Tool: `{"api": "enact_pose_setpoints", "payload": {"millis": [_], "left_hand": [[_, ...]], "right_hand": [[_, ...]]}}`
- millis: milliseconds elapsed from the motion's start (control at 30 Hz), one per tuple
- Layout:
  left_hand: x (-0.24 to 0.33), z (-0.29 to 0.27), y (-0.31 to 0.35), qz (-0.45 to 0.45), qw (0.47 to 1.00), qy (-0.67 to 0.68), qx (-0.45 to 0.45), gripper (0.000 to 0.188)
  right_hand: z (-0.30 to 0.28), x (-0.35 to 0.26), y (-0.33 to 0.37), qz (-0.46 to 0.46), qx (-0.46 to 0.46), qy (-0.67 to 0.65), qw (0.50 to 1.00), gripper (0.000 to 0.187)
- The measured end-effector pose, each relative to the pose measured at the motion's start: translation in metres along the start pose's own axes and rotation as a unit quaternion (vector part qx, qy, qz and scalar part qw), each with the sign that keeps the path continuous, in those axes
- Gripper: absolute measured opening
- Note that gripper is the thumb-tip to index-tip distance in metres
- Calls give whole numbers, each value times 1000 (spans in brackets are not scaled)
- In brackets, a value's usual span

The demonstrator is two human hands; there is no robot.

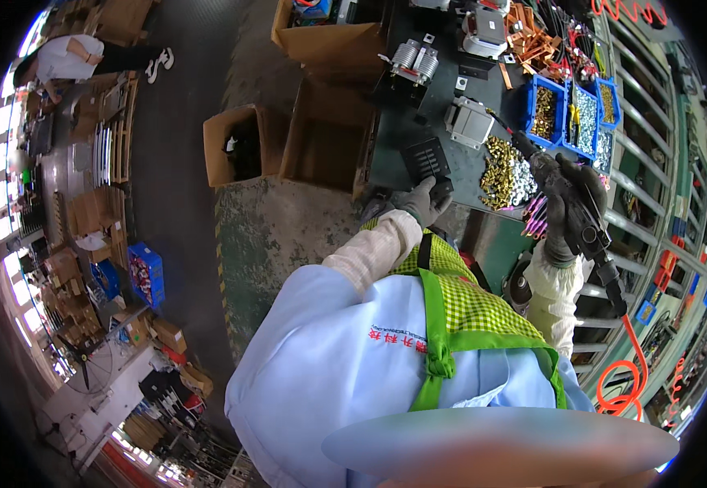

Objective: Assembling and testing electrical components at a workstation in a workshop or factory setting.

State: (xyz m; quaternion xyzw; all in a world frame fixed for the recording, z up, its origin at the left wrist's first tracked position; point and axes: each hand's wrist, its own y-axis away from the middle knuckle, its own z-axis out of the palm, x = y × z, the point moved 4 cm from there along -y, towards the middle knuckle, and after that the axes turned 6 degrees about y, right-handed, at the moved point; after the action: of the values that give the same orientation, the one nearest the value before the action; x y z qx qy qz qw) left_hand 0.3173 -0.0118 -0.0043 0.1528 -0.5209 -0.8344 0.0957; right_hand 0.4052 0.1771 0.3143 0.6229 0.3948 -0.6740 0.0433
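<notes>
My left hand (425, 203), in a grey glove, is at the near edge of the dark workbench (392, 122). Its fingers are closed on the near end of a black slotted metal part (427, 158), which lies on the bench top. In my right hand (569, 215), also gloved, is a black air screwdriver (588, 232), held over the bench's right side; its tip points toward a silver-grey transformer (469, 122). An orange coiled hose (635, 358) runs from the tool's rear. Between my hands lie loose brass-coloured screws (498, 172) and silver ones (523, 180).
Blue bins (545, 112) of small hardware stand at the right, near copper strips (531, 41). Another transformer (413, 62) sits farther back. Open cardboard boxes (244, 146) are left of the bench. Metal rollers (640, 154) line the right side. A person (69, 58) is at far left.
</notes>
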Motion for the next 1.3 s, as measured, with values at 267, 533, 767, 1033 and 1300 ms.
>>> {"api": "enact_pose_setpoints", "payload": {"millis": [267, 533, 767, 1033, 1300], "left_hand": [[85, 44, 137, 213, 680, -696, -88, 30], [78, 238, 130, 409, 270, -863, -123, 43], [73, 273, 82, 347, 219, -910, -63, 47], [76, 283, 77, 268, 245, -932, -20, 48], [79, 279, 78, 304, 242, -921, -27, 50]], "right_hand": [[-10, 8, -2, 10, -15, 4, 1000, 60], [-43, 0, -18, -20, 40, 48, 998, 60], [-26, 22, -18, 5, -4, 71, 997, 57], [-15, 63, -10, 18, 8, 52, 998, 57], [-13, 83, -8, 54, -14, 68, 996, 59]]}}
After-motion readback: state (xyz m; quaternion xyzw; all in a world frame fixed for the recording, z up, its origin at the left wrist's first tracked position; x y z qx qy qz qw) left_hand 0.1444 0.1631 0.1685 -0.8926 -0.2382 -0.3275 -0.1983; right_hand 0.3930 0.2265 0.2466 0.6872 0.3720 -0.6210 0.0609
